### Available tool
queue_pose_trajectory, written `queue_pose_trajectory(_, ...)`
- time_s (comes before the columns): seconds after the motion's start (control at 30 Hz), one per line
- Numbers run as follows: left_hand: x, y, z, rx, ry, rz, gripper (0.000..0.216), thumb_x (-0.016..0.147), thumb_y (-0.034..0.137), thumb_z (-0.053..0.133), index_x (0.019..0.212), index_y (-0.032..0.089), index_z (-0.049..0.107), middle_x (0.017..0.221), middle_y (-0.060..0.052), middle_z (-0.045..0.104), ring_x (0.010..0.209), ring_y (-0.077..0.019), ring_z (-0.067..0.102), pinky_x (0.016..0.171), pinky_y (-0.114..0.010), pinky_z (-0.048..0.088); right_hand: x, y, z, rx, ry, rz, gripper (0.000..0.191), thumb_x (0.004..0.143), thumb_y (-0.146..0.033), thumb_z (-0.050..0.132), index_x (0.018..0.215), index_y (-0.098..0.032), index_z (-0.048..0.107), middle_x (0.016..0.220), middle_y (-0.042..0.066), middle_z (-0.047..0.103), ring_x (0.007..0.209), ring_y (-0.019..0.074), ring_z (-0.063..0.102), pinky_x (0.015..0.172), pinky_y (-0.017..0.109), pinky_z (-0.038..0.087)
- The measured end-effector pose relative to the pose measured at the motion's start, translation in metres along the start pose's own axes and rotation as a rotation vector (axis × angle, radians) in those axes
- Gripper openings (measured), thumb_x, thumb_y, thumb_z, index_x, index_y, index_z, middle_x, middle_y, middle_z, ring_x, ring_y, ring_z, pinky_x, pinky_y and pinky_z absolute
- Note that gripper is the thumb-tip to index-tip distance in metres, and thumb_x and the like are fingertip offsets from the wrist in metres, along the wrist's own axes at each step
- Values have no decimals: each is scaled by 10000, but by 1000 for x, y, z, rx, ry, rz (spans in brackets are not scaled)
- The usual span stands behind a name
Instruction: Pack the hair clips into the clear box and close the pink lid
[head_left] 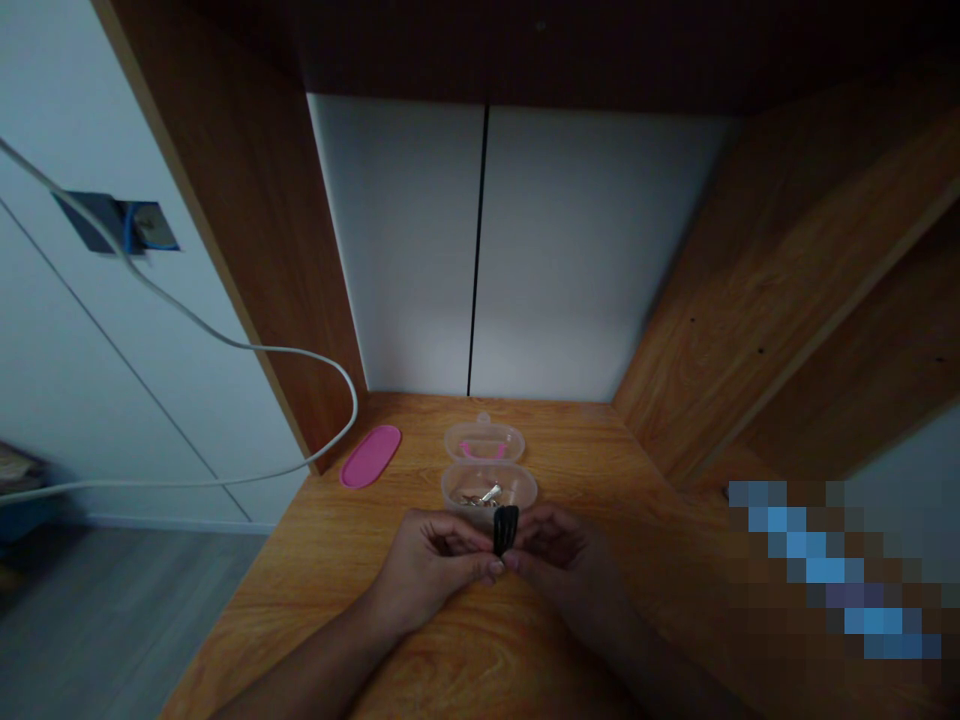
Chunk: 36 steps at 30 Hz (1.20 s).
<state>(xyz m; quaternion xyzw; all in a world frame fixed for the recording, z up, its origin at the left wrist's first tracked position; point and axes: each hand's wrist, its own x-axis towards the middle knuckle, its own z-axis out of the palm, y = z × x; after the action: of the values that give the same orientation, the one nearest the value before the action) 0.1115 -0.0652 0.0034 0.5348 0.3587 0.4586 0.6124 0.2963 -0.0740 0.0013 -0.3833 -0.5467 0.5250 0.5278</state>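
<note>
My left hand (pixel 442 560) and my right hand (pixel 559 555) meet in front of the container. Thumbs and fingertips of both pinch a small black bundle (pixel 505 530) of narrow strips or loops, held upright; its exact kind is unclear. Just behind it stands a clear plastic container (pixel 450 487) with small shiny metal pieces (pixel 491 494) inside, too small to name. Its hinged clear lid (pixel 457 432) lies folded back, and a pink curved strip (pixel 484 452) shows on it. The fingers hide the container's front edge in part.
A pink oval lid (pixel 371 457) lies flat at left on the wooden surface (pixel 315 560). A white cable (pixel 300 350) loops down over the left edge. Wooden side panels (pixel 750 300) and a white back panel (pixel 420 250) enclose the nook. A blurred blue patch is at right.
</note>
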Motion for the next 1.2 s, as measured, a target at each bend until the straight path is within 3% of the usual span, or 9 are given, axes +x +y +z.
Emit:
queue_pose_trajectory(0.2,1,1,1,13,-22,51,168,653,280,869,743,156,800,771,-90,777,689,-185,691,666,-283,538,0,3,-1,-57,-15,-110,487,719,-231,813,1174,-265,645,712,-20,695,663,141,655,656,272,535)
queue_pose_trajectory(0.27,1,2,1,20,-54,58,174,678,284,854,785,155,808,820,-99,779,728,-190,692,689,-288,541,0,3,-1,-76,-33,-118,482,744,-230,793,1201,-277,648,732,-15,696,675,145,655,667,280,539)
queue_pose_trajectory(0.4,1,2,1,22,-69,65,202,679,284,856,820,147,808,876,-113,771,774,-201,693,717,-301,544,-1,6,-3,-120,-13,-138,351,773,-245,776,1116,-270,706,768,0,693,691,147,644,677,285,543)
queue_pose_trajectory(0.57,1,-3,0,21,-58,81,187,699,291,842,816,151,804,864,-113,771,758,-196,693,699,-294,542,-1,6,-5,-143,43,-160,374,740,-285,803,1101,-254,711,809,20,709,724,168,660,692,305,561)
queue_pose_trajectory(0.67,0,-3,0,89,-40,114,136,717,265,821,792,153,801,818,-104,767,702,-176,677,653,-269,526,-1,3,-5,-133,78,-119,233,748,-344,796,950,-238,749,815,38,742,720,175,674,682,297,561)
queue_pose_trajectory(0.77,-1,0,1,197,-29,169,76,735,224,792,770,157,796,787,-94,755,676,-167,659,627,-257,509,1,1,-6,-115,108,-76,192,742,-399,798,809,-224,759,772,45,749,708,180,676,678,295,554)
queue_pose_trajectory(0.93,-1,6,2,328,-48,219,105,774,221,757,844,161,805,802,-105,768,716,-203,686,686,-298,531,3,1,-9,-37,152,-22,237,687,-422,834,755,-212,746,645,16,707,574,142,621,559,254,510)
queue_pose_trajectory(1.1,0,2,-5,312,125,220,126,754,243,789,870,197,810,864,-98,788,763,-231,721,723,-321,565,2,-1,-11,-127,172,-40,246,711,-428,811,735,-204,713,621,13,687,573,154,617,556,267,500)
queue_pose_trajectory(1.2,1,2,-11,313,223,268,108,758,233,793,864,226,811,883,-74,791,806,-225,727,783,-320,569,0,-4,-13,-317,133,-172,157,796,-364,748,768,-213,715,710,29,706,655,172,637,631,294,513)
